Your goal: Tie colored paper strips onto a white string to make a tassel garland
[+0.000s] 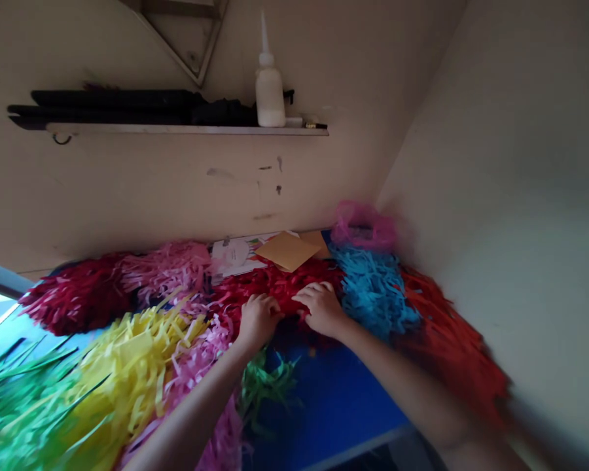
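Dark red shredded paper strips [279, 280] lie in a heap at the middle of the blue table. My left hand [259, 320] is at the heap's near left side, its fingers curled into the strips. From the right, my right hand [321, 307] reaches the same heap with bent fingers closed on the red strips. A small gap parts the two hands. Just behind the heap lies a tan square of paper [289, 251]. Bright blue paper strips [377, 291] are beside my right hand, and pink strips [196, 366] lie near my left forearm.
Yellow strips [132, 353] and green strips [24, 399] cover the left of the blue table [334, 399]. Orange-red strips [451, 340] run along the right wall. A pink plastic bag [363, 226] sits in the corner. Above, a shelf [186, 130] carries a white squeeze bottle [269, 97].
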Motion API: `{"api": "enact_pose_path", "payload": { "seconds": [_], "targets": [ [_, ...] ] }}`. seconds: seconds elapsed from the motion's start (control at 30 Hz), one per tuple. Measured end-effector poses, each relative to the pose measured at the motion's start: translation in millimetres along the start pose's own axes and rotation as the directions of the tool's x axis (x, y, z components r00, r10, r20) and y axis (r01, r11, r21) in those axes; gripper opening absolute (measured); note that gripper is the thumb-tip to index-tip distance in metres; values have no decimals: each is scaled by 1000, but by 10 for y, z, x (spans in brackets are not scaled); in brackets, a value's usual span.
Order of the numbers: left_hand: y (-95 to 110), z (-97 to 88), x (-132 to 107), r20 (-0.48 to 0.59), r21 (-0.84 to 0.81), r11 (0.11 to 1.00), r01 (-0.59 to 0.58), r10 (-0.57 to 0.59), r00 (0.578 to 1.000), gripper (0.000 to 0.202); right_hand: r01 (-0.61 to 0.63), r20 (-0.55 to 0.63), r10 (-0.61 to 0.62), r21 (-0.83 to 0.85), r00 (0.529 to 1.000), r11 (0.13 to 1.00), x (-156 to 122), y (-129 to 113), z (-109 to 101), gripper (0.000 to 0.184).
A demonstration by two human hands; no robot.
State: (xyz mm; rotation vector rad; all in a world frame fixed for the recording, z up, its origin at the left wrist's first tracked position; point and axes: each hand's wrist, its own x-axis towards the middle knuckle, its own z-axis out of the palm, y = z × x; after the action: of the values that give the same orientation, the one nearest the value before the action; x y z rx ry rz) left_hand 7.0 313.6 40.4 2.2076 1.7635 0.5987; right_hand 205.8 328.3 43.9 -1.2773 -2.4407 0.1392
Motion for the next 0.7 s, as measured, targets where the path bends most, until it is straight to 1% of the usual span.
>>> {"api": "enact_pose_path", "payload": {
  "seconds": [0.07, 0.13, 0.17, 0.2, 0.23, 0.33, 0.4, 0.47, 0.53, 0.6, 0.7],
  "targets": [
    [-98, 43, 79, 14, -47, 998, 45, -45, 999, 16, -57, -82, 56, -7, 995, 998, -103, -77, 7, 34],
    [-174, 78, 154, 25, -78, 994, 77, -75, 997, 24, -95, -192, 91, -8, 977, 995, -232, -183, 48, 31],
    [-199, 90, 186, 28, -86, 993, 85, -83, 996, 26, -98, -230, 94, -9, 969, 995, -293, -239, 79, 29],
    [-214, 97, 212, 29, -89, 992, 89, -86, 996, 29, -97, -241, 91, -13, 966, 995, -345, -293, 114, 27],
    [-219, 98, 232, 30, -87, 992, 88, -86, 996, 30, -91, -222, 83, -22, 971, 996, -383, -343, 148, 26],
    [-175, 60, 247, 19, -52, 997, 63, -62, 998, 31, -50, -87, 45, -50, 995, 998, -403, -459, 232, 27],
    [-108, 3, 220, -7, -15, 1000, 14, -14, 1000, 22, -31, -32, 29, -62, 999, 998, -355, -515, 266, 29],
    [-33, -66, 178, -40, 17, 999, -45, 46, 998, 8, -48, -5, 48, -83, 999, 995, -288, -563, 294, 35],
    [28, -133, 153, -68, 37, 996, -84, 86, 994, 15, -65, 21, 68, -108, 997, 992, -221, -612, 330, 36],
    [63, -197, 169, -105, 46, 996, -81, 86, 991, 15, -61, 43, 67, -127, 997, 990, -166, -662, 382, 41],
    [69, -310, 268, -218, 36, 999, -13, 20, 976, 17, -85, 74, 98, -152, 992, 985, -128, -724, 482, 59]
  ]
}}
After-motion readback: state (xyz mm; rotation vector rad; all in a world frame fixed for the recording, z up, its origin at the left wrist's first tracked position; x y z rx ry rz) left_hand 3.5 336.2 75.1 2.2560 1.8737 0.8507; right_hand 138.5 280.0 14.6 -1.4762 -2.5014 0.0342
